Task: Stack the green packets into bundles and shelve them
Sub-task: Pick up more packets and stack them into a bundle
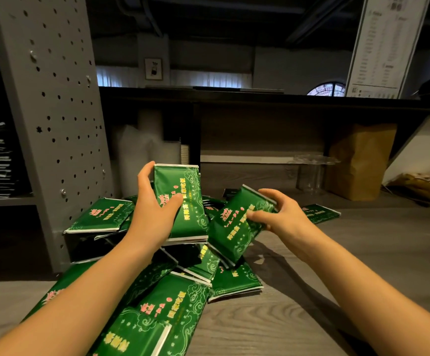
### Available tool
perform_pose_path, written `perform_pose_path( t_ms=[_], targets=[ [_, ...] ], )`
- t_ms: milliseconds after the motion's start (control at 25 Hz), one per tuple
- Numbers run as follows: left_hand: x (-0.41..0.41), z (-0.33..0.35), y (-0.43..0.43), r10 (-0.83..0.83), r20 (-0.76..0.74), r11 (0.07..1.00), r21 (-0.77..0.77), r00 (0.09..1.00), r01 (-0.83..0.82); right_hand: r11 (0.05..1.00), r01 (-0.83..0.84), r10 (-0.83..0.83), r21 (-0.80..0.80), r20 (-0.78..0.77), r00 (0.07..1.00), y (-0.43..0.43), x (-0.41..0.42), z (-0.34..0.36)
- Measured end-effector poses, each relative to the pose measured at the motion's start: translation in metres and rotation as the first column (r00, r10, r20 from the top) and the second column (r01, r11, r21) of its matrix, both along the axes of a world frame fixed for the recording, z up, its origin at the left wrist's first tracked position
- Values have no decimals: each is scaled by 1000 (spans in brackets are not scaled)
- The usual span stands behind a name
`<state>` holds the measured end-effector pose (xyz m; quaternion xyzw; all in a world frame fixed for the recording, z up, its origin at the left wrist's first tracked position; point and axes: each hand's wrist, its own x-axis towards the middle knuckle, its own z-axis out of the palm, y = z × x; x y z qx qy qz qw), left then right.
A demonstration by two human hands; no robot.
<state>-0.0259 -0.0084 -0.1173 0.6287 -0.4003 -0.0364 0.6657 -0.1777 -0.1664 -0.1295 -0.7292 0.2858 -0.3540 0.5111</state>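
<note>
Right of the grey perforated shelf upright [54, 111], the left hand [155, 211] grips a thin bundle of green packets [183, 199]. The right hand [283, 217] pinches a single packet [237, 227]. A loose heap [178, 296] lies at the upright's foot, so bundling looks barely begun and shelving not started.

Bundle [185, 201] between left hand [152, 209] fingers showing glossy green printed film, light glinting off it. White layered edges sitting matt below thumb. Packet [232, 232] under right hand [283, 217] fingertips shining same way, film slightly crinkling. Pile [178, 304] below both hands gleaming likewise. Floor [285, 317] right of right fingers showing matt grey wood grain, possibly laminate. Upright [54, 98] left of left fingers showing matt grey perforated metal. Bag [360, 160] beyond right fingers showing creased brown paper. Cups [309, 173] beside it showing clear plastic.
</note>
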Motion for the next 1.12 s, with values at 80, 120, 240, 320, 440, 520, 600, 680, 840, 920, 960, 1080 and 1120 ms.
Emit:
perform_pose_path(
  t_ms=[80, 120, 240, 320, 440, 520, 600, 680, 840, 920, 960, 1080, 1120],
  targets=[
    [-3, 0, 0, -11, 0, 1000, 18, 1000, 11, 991, -30, 7, 131, 178, 984, 1, -2, 3],
    [-5, 0, 0, -15, 7, 1000, 24, 1000, 15, 987, -25, -11, 157, 221, 975, 2, -3, 3],
    [-9, 1, -1, -30, 14, 999, 23, 999, 29, 986, 18, -69, 163, 313, 947, 4, -4, 5],
    [-13, 1, -1, -52, 0, 998, 28, 999, 52, 991, 31, -77, 131, 361, 929, 8, -6, 9],
    [-19, 0, 0, -118, -23, 993, 25, 993, 118, 995, -36, -5, 94, 406, 914, 17, -7, 14],
    [-24, -2, 0, -164, -37, 986, 27, 986, 165, 995, -83, 50, 63, 407, 912, 26, -6, 16],
    [-30, -2, -1, -201, -33, 979, 36, 979, 202, 995, -103, 90, 13, 395, 914, 34, -2, 14],
    [-37, -3, -2, -246, -62, 969, 7, 967, 247, 994, -82, 101, -67, 376, 921, 41, 4, 9],
    [-45, -6, -4, -315, -152, 949, -44, 937, 312, 979, -37, 105, -198, 348, 932, 55, 15, 0],
    [-48, -9, -4, -331, -108, 944, -27, 937, 330, 973, -70, 142, -220, 332, 933, 62, 18, -3],
    [-50, -11, -4, -329, -72, 944, -11, 942, 329, 969, -77, 149, -235, 305, 941, 64, 19, -5],
    [-50, -14, -3, -288, 11, 956, 56, 958, 287, 967, -160, 208, -201, 246, 947, 65, 22, -5],
    [-49, -13, -3, -283, 36, 958, 63, 958, 281, 965, -191, 232, -180, 240, 943, 63, 22, -3]
  ],
)
